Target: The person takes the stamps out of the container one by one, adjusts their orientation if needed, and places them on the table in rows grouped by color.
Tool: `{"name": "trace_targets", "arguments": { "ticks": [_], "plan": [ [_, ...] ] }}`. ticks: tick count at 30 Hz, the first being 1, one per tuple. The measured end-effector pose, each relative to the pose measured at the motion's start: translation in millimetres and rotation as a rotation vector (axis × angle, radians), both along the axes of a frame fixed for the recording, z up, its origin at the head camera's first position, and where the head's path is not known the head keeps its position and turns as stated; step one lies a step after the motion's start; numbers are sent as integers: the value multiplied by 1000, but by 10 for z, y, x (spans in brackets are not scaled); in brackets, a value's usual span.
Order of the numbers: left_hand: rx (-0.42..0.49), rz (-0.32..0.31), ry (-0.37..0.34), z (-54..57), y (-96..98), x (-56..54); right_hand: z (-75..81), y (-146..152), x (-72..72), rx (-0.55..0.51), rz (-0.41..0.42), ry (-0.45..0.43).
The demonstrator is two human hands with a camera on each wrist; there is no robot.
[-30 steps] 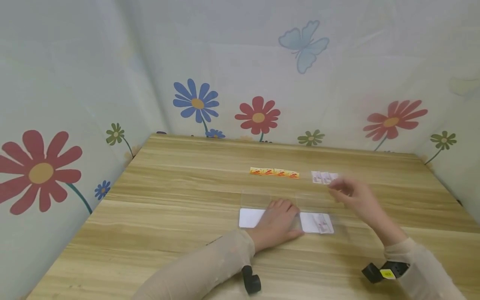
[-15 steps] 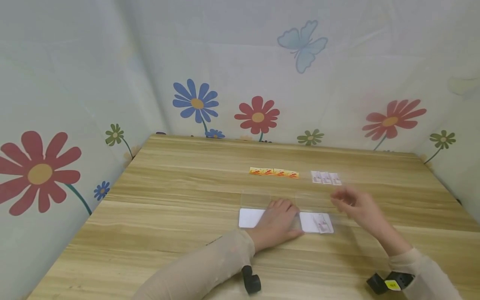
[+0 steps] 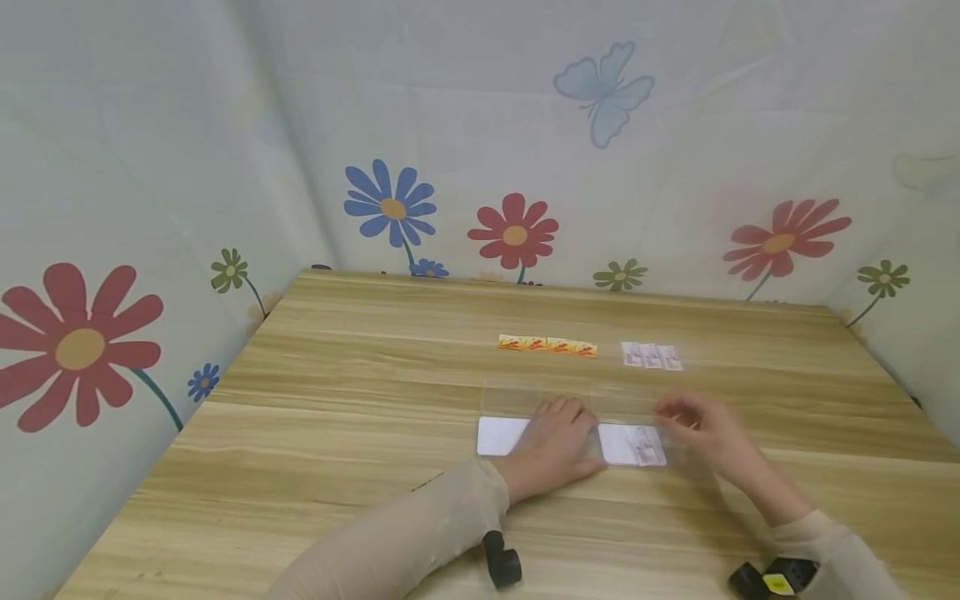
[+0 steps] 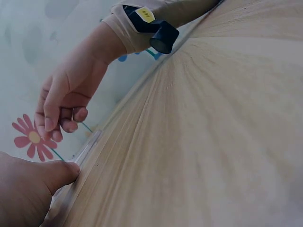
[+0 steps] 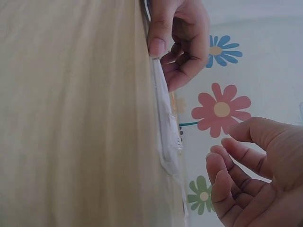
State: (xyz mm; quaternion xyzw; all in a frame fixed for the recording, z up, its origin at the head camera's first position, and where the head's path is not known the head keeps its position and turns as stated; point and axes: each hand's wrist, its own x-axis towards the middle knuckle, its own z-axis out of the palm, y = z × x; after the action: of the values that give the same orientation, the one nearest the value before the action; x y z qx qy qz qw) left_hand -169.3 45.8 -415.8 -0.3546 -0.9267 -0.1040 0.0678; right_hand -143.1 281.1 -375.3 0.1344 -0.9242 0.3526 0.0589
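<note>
Two flat white rectangles with clear plastic flaps behind them lie side by side, perhaps small open cases. My left hand [image 3: 555,446] rests between them, covering part of the left white rectangle [image 3: 501,436]. On the right white rectangle [image 3: 613,444] lies a pale, pink-printed slip [image 3: 647,447]. Just to the right of it my right hand [image 3: 712,437] hovers above the table. In the right wrist view the right thumb and fingers [image 5: 258,165] are loosely bent and apart, with nothing visible between them. The left thumb [image 5: 157,46] touches the plastic's edge.
A row of several yellow-and-red printed pieces [image 3: 547,346] lies farther back on the wooden table [image 3: 337,375]. To its right are three pale printed slips [image 3: 652,356]. A flower-patterned curtain [image 3: 450,108] stands behind the table.
My right hand has moved down and toward me, from beside the pale slips to the right white rectangle's side. The left hand has stayed in place.
</note>
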Motion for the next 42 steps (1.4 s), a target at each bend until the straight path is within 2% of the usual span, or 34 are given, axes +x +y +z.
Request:
{"name": "trace_targets", "arguments": {
  "ticks": [11,21,30,42],
  "plan": [
    [4,-3,5,3,11,-4,-90,-43,-17,8,4,-31],
    [-6,-5,19,27,-7,-2,-213,-85,-45,-6,18,-3],
    [1,-13,28,6,9,-9,-232,-88,-48,25,-8,-19],
    [-12,-7,18,39,10,9,-198,-120,-26,53,-40,-42]
  ]
}}
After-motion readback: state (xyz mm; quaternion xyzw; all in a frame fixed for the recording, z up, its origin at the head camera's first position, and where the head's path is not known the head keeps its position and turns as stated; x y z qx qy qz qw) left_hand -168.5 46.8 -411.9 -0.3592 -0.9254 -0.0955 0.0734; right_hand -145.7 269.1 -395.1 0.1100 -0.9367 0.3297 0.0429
